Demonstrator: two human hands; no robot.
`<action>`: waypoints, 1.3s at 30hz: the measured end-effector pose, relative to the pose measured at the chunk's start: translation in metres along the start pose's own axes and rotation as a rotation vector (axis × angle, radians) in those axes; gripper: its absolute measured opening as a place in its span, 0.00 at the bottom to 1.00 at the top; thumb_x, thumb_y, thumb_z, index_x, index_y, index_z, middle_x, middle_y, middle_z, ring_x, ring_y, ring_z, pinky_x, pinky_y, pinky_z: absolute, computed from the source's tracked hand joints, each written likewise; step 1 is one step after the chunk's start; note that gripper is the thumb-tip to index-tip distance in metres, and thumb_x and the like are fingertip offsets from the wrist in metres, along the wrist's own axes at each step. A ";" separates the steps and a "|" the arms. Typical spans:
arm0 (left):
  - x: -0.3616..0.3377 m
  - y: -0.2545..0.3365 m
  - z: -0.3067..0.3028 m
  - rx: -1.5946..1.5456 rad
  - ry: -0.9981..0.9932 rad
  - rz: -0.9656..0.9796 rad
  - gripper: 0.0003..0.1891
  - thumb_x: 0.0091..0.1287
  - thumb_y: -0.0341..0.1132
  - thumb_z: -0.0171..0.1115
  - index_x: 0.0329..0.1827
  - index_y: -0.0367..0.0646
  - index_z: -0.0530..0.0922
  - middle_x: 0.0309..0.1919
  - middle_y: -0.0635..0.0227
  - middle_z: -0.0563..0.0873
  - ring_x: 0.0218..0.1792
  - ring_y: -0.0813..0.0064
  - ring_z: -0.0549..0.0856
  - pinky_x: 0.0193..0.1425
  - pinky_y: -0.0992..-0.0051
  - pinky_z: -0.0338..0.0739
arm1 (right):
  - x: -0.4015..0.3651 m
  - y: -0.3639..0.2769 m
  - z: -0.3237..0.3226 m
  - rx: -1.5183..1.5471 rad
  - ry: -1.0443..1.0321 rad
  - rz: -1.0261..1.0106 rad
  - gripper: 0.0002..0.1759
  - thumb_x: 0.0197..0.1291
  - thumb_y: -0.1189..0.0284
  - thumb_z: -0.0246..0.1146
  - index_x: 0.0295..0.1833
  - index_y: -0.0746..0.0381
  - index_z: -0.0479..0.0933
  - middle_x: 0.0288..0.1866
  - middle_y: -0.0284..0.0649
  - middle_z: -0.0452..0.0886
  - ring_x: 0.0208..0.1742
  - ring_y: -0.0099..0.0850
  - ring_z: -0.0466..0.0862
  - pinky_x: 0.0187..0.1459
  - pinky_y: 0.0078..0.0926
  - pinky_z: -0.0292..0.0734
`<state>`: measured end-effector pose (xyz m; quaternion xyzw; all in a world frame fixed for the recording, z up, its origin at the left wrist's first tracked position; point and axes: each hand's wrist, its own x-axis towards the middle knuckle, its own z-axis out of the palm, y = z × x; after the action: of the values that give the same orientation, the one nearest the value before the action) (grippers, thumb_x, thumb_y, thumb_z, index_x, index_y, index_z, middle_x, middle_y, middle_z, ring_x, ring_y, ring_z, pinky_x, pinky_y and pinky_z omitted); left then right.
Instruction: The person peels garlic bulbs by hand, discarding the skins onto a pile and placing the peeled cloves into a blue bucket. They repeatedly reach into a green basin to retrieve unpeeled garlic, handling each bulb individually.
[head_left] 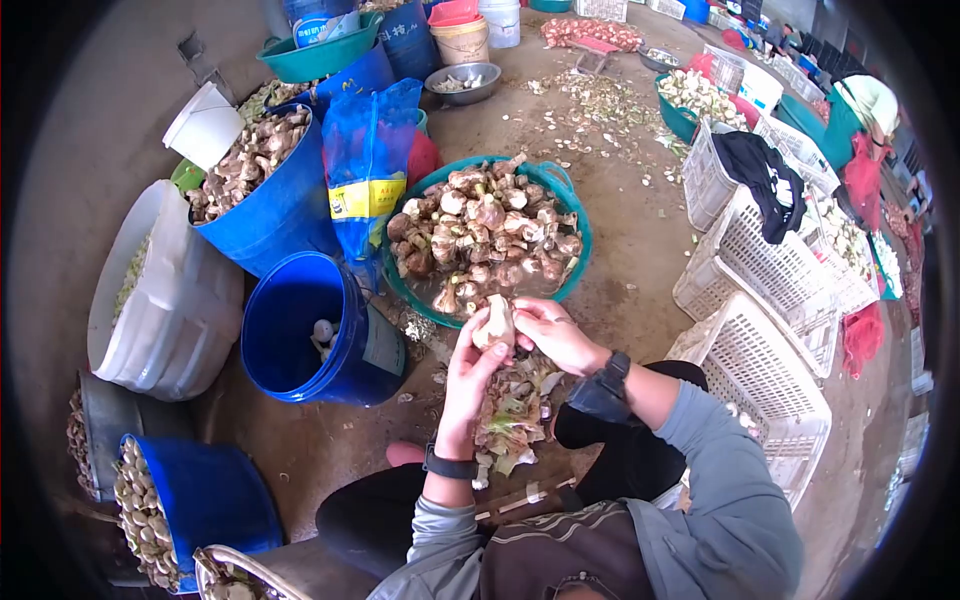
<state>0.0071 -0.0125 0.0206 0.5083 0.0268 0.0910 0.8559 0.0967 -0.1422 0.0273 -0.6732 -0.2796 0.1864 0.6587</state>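
A pale, partly peeled bulb (495, 325) with a thick stem end is held upright in front of my body. My left hand (474, 368) wraps round it from the left, thumb across its lower face. From the right, my right hand (560, 338) has its fingers closed against the bulb's side; its fingertips are partly hidden. Just beyond my hands, a green basin (586, 225) holds many brown-skinned bulbs (485, 215) in murky water. Below my hands lies a heap of leafy peelings (512, 410) on the floor between my legs.
Left of my hands stands a blue bucket (300, 325) with a few white pieces inside. Fuller blue tubs (265, 220) and a white drum (185, 310) crowd the left. White plastic crates (765, 390) line the right, one with a dark garment (765, 180). Another person (850, 125) is at the far right.
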 end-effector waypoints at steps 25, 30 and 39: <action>0.013 0.022 0.013 0.101 0.076 -0.248 0.34 0.69 0.64 0.28 0.53 0.43 0.70 0.28 0.67 0.81 0.20 0.77 0.79 0.19 0.80 0.73 | -0.012 -0.005 -0.001 0.682 -0.206 0.125 0.13 0.68 0.68 0.53 0.52 0.64 0.74 0.35 0.28 0.75 0.35 0.18 0.74 0.37 0.18 0.71; 0.005 -0.014 0.012 0.463 0.344 0.098 0.14 0.72 0.43 0.49 0.51 0.45 0.62 0.28 0.72 0.73 0.20 0.89 0.67 0.20 0.87 0.60 | -0.015 -0.002 0.003 0.019 -0.079 -0.335 0.15 0.69 0.71 0.51 0.58 0.63 0.70 0.49 0.33 0.77 0.52 0.22 0.74 0.55 0.22 0.68; 0.010 -0.010 -0.017 0.238 -0.106 -0.017 0.29 0.64 0.56 0.57 0.58 0.43 0.68 0.47 0.68 0.79 0.43 0.80 0.79 0.38 0.83 0.73 | -0.004 0.027 -0.013 1.065 -0.072 0.258 0.11 0.69 0.64 0.48 0.47 0.57 0.71 0.38 0.33 0.79 0.37 0.23 0.80 0.36 0.22 0.75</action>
<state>0.0162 -0.0007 0.0046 0.6104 -0.0038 0.0529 0.7903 0.1053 -0.1541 0.0009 -0.2689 -0.0839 0.4043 0.8702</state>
